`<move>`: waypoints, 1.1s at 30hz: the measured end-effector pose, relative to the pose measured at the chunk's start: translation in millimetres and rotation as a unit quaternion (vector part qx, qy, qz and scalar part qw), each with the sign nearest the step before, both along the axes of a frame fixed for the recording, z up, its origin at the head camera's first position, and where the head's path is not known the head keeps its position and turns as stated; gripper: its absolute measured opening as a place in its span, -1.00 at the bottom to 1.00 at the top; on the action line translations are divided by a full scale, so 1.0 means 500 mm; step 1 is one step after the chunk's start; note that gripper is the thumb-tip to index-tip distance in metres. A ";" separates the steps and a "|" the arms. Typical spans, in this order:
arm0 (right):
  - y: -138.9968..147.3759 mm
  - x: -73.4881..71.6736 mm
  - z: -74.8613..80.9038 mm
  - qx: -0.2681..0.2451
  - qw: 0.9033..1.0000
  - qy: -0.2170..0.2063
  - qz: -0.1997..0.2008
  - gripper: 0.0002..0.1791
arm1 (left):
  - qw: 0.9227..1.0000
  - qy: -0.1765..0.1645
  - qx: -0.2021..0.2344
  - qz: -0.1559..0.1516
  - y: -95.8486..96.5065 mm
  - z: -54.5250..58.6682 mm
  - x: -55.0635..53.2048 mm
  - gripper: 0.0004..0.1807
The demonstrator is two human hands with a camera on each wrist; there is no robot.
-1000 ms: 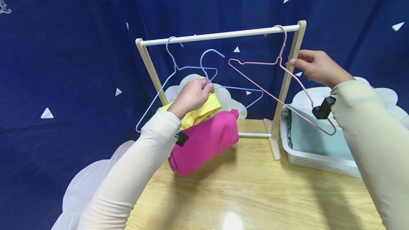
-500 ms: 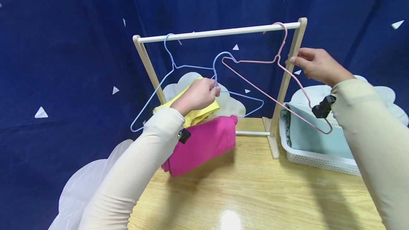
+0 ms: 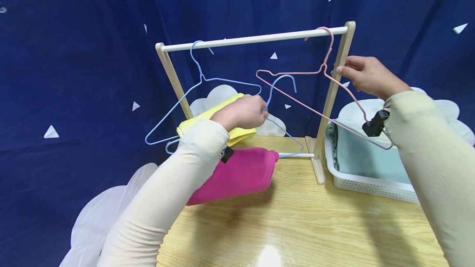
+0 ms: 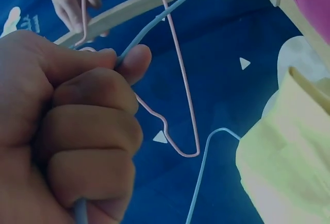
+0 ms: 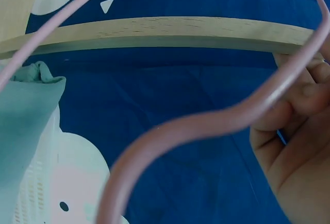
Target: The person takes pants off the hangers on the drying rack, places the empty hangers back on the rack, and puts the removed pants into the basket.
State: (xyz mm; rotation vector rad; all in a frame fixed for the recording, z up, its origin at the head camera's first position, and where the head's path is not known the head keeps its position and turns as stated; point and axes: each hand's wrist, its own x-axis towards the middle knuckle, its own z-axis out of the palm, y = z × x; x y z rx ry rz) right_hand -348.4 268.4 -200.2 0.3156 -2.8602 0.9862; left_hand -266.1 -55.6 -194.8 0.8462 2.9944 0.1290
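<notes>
My left hand [image 3: 249, 112] grips a blue clothes hanger [image 3: 285, 76] just below its hook, with the fingers curled round the wire. A folded magenta garment [image 3: 237, 174] hangs over that hanger's lower bar, above the table. On the rail [image 3: 256, 38] hangs a second blue hanger [image 3: 171, 111], and a yellow garment [image 3: 209, 113] drapes there behind my left wrist. My right hand [image 3: 367, 75] holds the right post [image 3: 330, 106] of the wooden clothes rack between thumb and fingers. Beside it a bare pink hanger [image 3: 298, 73] hangs tilted from the rail.
A white basket [image 3: 378, 187] with folded pale teal cloth [image 3: 365, 162] stands right of the rack. The rack's foot [image 3: 320, 172] rests on the wooden table [image 3: 304, 217]. A dark blue curtain [image 3: 92, 73] hangs behind.
My left hand has moved right and slightly down, carrying the blue hanger and magenta garment. The hanger's hook has dropped in front of the pink hanger. The right hand keeps its hold.
</notes>
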 end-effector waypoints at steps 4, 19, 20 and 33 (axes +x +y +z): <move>0.002 -0.002 -0.004 -0.003 1.000 0.003 -0.001 -0.33 | 1.000 0.002 0.012 -0.003 0.005 -0.008 -0.002 -0.62; 0.011 -0.003 -0.004 -0.003 1.000 0.000 0.004 -0.33 | 0.991 -0.004 0.132 0.014 -0.003 -0.075 -0.027 -0.66; 0.009 -0.004 -0.002 -0.001 1.000 0.002 0.005 -0.34 | 0.989 -0.005 0.148 0.017 -0.004 -0.079 -0.028 -0.67; -0.005 0.000 0.015 0.030 0.999 0.021 0.011 -0.40 | 0.976 0.002 0.216 0.003 0.007 -0.085 -0.028 -0.64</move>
